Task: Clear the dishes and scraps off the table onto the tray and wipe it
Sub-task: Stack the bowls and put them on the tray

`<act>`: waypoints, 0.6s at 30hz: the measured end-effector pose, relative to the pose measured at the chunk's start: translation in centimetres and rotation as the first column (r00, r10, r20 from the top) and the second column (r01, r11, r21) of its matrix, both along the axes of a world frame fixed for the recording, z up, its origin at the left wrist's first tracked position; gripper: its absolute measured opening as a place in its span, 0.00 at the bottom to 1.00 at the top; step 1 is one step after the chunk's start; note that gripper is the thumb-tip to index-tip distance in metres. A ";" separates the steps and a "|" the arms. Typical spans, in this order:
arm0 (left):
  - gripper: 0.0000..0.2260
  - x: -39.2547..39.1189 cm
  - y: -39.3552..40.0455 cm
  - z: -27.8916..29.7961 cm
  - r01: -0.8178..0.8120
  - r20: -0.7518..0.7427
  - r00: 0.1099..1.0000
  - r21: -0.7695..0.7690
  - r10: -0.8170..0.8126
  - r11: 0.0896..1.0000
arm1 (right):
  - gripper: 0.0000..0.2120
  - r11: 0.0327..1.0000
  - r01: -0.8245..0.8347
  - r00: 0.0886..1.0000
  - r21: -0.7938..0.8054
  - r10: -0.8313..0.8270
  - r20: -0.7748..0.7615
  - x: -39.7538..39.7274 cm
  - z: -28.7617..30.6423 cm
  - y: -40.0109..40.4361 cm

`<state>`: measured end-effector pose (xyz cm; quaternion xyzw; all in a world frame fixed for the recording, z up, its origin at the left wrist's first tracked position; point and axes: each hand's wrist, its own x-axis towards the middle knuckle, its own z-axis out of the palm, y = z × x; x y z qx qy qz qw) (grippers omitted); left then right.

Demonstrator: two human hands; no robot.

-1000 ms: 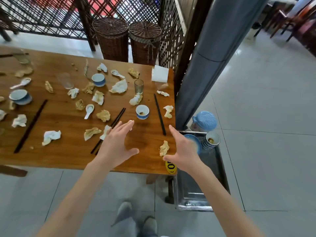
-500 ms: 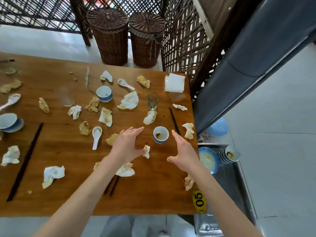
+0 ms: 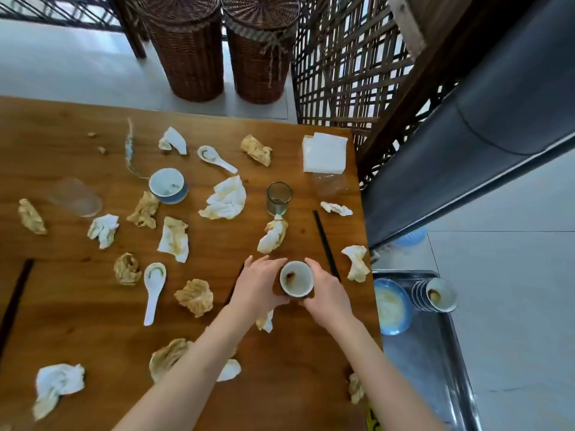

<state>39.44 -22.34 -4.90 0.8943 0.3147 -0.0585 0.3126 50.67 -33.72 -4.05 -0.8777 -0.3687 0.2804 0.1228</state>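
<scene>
Wooden surface [image 3: 93,306], contents running left to right:

- Dark chopsticks [image 3: 14,301] are lying near the left edge.
- A clear tumbler [image 3: 76,197] is lying on its side toward the far left, with a crumpled stained napkin [image 3: 31,216] just beside it.
- A blue-rimmed bowl [image 3: 168,185] is sitting upright toward the far middle; a white spoon [image 3: 215,157] is lying beyond it and a second white spoon [image 3: 153,289] is lying nearer the person.
- More soiled napkins are lying scattered across the middle, the largest one [image 3: 224,199] sitting between the bowl and an upright small glass [image 3: 279,198].
- The left hand [image 3: 259,286] is curling against the left side of a small white cup [image 3: 295,279], fingers wrapping its wall.
- The cup is sitting between both hands at the near right part of the surface, a brown residue showing inside; whether it is resting on the wood or raised cannot be told.
- The right hand [image 3: 326,292] is curling round the cup's right side, gripping it.
- A single black chopstick [image 3: 325,244] is lying just beyond the right hand.
- A stack of clean white napkins [image 3: 324,153] is sitting at the far right corner.

Beside the surface, on the right:

- A metal tray [image 3: 435,362] is standing lower down, carrying a blue dish [image 3: 392,306] and, just beside it, a stack of small cups [image 3: 435,295].

Behind the surface:

- Two wicker baskets [image 3: 189,51] are standing on the floor.
</scene>
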 end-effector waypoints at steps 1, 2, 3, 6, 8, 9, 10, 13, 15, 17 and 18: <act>0.36 0.1 0.0 -0.1 -0.003 0.005 1.000 -0.005 0.003 1.000 | 0.38 1.000 -0.003 1.000 0.011 0.003 -0.003 0.1 -0.1 0.0; 0.35 0.2 -0.1 -0.1 -0.008 0.011 1.000 -0.012 0.008 1.000 | 0.37 1.000 -0.007 1.000 0.025 0.008 -0.005 0.1 -0.1 0.0; 0.34 0.2 -0.2 -0.2 -0.014 0.018 1.000 -0.016 0.014 1.000 | 0.36 0.999 -0.012 1.000 0.039 0.012 -0.009 0.1 -0.1 0.0; 0.33 -0.1 -0.2 0.2 -0.028 0.033 0.999 -0.022 0.029 0.999 | 0.34 0.998 -0.018 1.000 0.067 0.019 -0.020 -0.1 0.2 0.0; 0.33 -0.5 0.1 0.7 -0.044 0.065 0.997 -0.020 0.046 0.999 | 0.34 0.995 -0.023 1.000 0.097 0.025 -0.017 -0.4 0.8 0.3; 0.33 -0.8 0.4 1.1 -0.050 0.087 0.995 -0.011 0.050 0.999 | 0.34 0.993 -0.025 1.000 0.114 0.027 -0.012 -0.6 1.2 0.7; 0.33 -1.2 0.9 1.6 -0.052 0.103 0.993 -0.001 0.052 0.999 | 0.34 0.991 -0.027 1.000 0.130 0.028 -0.004 -0.9 1.6 1.1; 0.34 -2.4 3.0 3.4 -0.065 0.112 0.992 0.021 0.062 0.998 | 0.35 0.984 -0.042 0.999 0.172 0.040 0.014 -2.0 3.0 3.3; 0.34 -3.3 4.9 4.5 -0.080 0.094 0.993 0.040 0.076 0.996 | 0.35 0.978 -0.056 0.998 0.199 0.056 0.008 -2.9 3.9 5.4; 0.33 -4.3 7.1 5.3 -0.100 0.088 0.992 0.048 0.095 0.994 | 0.35 0.977 -0.072 0.997 0.199 0.074 -0.004 -3.8 4.6 7.8; 0.33 -4.8 8.3 5.6 -0.104 0.087 0.991 0.051 0.100 0.993 | 0.35 0.976 -0.082 0.996 0.201 0.085 -0.009 -4.2 4.9 9.1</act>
